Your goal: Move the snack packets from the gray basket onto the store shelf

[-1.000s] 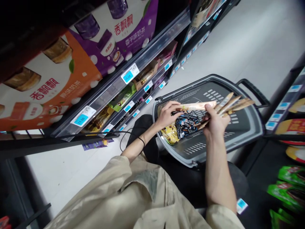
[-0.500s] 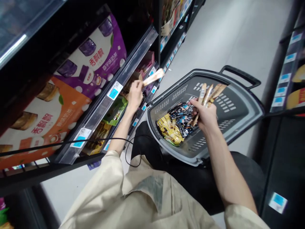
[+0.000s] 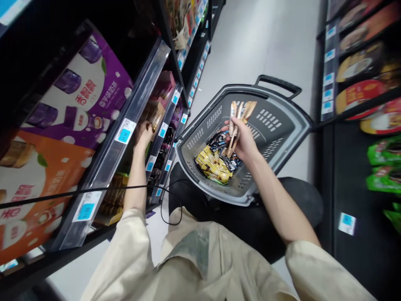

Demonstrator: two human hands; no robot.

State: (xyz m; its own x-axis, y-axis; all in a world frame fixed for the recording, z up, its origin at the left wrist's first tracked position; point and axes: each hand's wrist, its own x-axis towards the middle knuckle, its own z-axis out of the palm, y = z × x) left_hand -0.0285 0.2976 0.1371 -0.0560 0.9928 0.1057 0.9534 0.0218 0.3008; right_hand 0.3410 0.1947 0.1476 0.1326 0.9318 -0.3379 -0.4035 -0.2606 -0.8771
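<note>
My right hand point(image 3: 243, 140) is closed around several slim beige-and-brown stick packets point(image 3: 238, 113), held above the inside of a grey shopping basket point(image 3: 267, 98). Yellow stick packets point(image 3: 213, 163) and dark blue-black sachets point(image 3: 219, 140) lie at the basket's bottom. On the left, my left hand point(image 3: 144, 136) reaches in over a low shelf, its fingers curled at an open cardboard box point(image 3: 155, 110) with brown-gold packets inside. Its fingertips are partly hidden, and what they hold cannot be made out.
Large purple point(image 3: 108, 79) and orange point(image 3: 46, 175) packages stand on the shelf above my left arm. A clear shelf edge point(image 3: 131, 108) with price tags runs beside it. A thin black cable point(image 3: 125, 187) crosses my left forearm. Another shelf with packaged goods point(image 3: 360, 98) stands to the right.
My left hand has moved from above the shelf edge, where it held up a stick packet, down into the shelf by the cardboard box. My right hand still grips its bundle. The camera view has shifted.
</note>
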